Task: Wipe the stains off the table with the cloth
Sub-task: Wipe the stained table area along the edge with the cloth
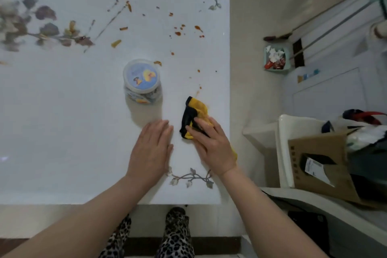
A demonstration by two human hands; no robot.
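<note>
A yellow and black cloth [193, 111] lies on the white table [62, 132] near its right edge. My right hand [211, 144] presses flat on the cloth's near half, fingers spread over it. My left hand [151, 148] rests palm down on the bare table just left of the cloth, holding nothing. Orange-brown stains [179, 32] speckle the far half of the table, with a few small ones [198, 90] just beyond the cloth.
A clear plastic jar with a blue printed lid [142, 78] stands beyond my left hand. Printed flower patterns mark the table. To the right on the floor are a small bin [276, 59], a white chair [293, 148] and a cardboard box [322, 163].
</note>
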